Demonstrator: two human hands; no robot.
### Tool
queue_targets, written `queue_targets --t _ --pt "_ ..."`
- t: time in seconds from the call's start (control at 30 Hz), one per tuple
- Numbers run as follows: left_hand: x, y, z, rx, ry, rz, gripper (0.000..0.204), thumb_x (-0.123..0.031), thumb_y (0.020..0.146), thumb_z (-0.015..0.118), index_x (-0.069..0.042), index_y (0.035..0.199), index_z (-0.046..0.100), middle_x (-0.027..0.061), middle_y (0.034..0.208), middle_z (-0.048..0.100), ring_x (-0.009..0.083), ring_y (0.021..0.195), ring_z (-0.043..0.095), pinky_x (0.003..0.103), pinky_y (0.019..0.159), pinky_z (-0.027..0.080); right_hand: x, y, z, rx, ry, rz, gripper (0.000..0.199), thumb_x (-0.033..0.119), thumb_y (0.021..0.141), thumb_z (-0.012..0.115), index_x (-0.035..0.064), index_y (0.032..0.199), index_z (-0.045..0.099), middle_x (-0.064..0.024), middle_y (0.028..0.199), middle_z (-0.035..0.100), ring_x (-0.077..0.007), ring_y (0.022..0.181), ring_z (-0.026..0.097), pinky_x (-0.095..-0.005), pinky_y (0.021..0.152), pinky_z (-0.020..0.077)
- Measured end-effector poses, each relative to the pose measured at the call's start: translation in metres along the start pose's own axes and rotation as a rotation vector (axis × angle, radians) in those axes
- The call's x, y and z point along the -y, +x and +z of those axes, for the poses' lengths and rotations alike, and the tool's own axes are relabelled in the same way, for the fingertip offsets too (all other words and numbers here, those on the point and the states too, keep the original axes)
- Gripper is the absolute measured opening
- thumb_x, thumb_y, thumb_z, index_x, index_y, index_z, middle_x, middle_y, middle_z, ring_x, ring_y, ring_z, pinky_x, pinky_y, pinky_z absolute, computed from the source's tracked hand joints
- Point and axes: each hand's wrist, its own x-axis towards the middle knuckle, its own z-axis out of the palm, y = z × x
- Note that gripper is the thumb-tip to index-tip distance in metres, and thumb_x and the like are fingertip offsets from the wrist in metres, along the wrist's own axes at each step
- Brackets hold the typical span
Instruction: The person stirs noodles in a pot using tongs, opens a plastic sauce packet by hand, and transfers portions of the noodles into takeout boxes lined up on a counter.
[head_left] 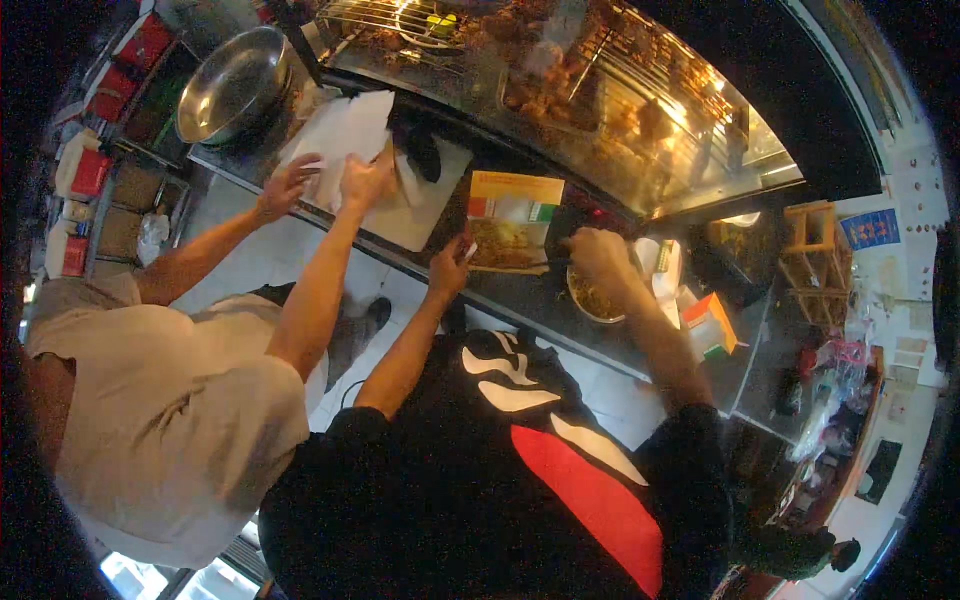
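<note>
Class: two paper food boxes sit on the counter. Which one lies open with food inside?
The open box beside the left hand, lid raised, noodles showing. The small orange-and-green box stays closed.

black short-sleeved shirt with white and red shapes, bare forearms.

My open food box sits on the counter; my left hand is at its left edge, my right hand just right of it, over a bowl. Left of the box a co-worker's hands handle paper; behind the box stands the display case
</note>
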Motion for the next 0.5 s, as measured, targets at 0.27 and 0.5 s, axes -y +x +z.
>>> queue_targets --t 0.27,0.5 --pt "0.035 0.005 0.013 -0.100 -0.006 0.078 0.035 -0.022 0.089 0.059 -0.002 0.118 0.057 0.0209 0.101 0.065 0.0368 0.095 0.063 0.040 0.082 0.049 0.020 -0.017 0.019 -0.093 0.366 0.075 0.019 0.013 0.077 0.059 0.0124 0.093 0.069 -0.0152 0.088 0.065 -0.0341 0.075 0.064 -0.0424 0.063 0.0509" --pt "-0.009 -0.005 0.004 -0.116 -0.019 -0.020 0.035 -0.026 0.088 0.060 -0.008 0.118 0.059 0.0198 0.099 0.066 0.0372 0.092 0.063 0.042 0.078 0.049 0.001 -0.024 -0.003 -0.027 -0.016 0.112 0.017 0.018 0.079 0.054 0.0091 0.083 0.069 -0.0148 0.082 0.065 -0.0293 0.072 0.066 -0.0411 0.062 0.0518"
